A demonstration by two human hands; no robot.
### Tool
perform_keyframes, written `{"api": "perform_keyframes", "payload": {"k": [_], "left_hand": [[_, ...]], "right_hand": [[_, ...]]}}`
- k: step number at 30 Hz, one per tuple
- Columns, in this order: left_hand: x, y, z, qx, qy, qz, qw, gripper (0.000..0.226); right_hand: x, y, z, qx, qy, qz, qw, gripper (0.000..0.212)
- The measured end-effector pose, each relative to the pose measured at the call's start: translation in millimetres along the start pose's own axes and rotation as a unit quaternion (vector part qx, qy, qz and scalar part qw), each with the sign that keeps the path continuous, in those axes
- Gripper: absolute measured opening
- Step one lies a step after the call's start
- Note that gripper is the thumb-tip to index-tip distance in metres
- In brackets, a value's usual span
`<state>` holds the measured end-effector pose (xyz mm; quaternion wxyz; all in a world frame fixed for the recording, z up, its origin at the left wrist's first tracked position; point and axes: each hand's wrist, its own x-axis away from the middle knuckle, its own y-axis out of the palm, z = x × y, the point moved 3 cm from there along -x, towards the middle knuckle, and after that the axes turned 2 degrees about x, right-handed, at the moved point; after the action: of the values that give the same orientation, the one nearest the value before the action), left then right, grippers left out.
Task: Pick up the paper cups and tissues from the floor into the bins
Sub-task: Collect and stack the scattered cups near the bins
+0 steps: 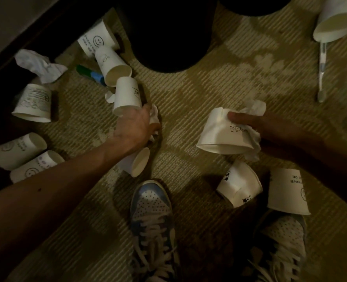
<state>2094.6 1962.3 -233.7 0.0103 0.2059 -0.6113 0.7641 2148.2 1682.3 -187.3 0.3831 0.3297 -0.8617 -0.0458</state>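
Observation:
Several white paper cups lie scattered on the patterned carpet. My right hand (pixel 248 124) grips a squashed paper cup (pixel 219 135) together with a crumpled tissue (pixel 254 107) just above the floor. My left hand (pixel 135 127) is closed around a small white tissue (pixel 154 116) at floor level, right beside a cup lying on its side (pixel 126 96). Another cup (pixel 138 164) lies under my left wrist. Two more cups (pixel 240 184) (pixel 286 191) lie near my right shoe. A larger crumpled tissue (pixel 40 65) rests at the left.
A dark round bin (pixel 164 33) stands at the top centre, and a second dark shape (pixel 256 4) is beside it. A green and blue marker (pixel 90 73) lies among the left cups, a toothbrush (pixel 322 72) at the right. My two sneakers (pixel 152 220) (pixel 282 241) stand at the bottom.

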Motion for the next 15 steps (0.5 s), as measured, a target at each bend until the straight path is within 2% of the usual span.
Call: {"api": "perform_keyframes", "payload": {"k": [3,5,7,8,10,12,15], "left_hand": [[-2,-5,0,0.062,-0.001,0.022,0.998,0.032],[-1,-6,3,0.100,0.016,-0.013,0.995,0.038],[4,-13,14,0.185,0.025,-0.030,0.982,0.045],[7,-18,22,0.240,0.018,-0.033,0.970,0.049],[14,-32,42,0.328,-0.011,-0.029,0.944,0.058],[20,-50,63,0.383,-0.022,-0.043,0.922,0.072],[29,-81,94,0.479,0.010,-0.090,0.873,0.074]], "right_hand": [[0,-1,-1,-0.009,0.001,0.010,1.000,0.031],[2,-1,0,-0.010,0.001,0.015,1.000,0.030],[5,1,-3,0.002,-0.014,0.035,0.999,0.029],[5,1,-7,0.008,-0.028,0.057,0.998,0.029],[6,3,-20,0.024,-0.062,0.101,0.993,0.043],[10,13,-43,0.047,-0.103,0.097,0.989,0.049],[16,27,-80,0.071,-0.178,0.090,0.977,0.022]]}}
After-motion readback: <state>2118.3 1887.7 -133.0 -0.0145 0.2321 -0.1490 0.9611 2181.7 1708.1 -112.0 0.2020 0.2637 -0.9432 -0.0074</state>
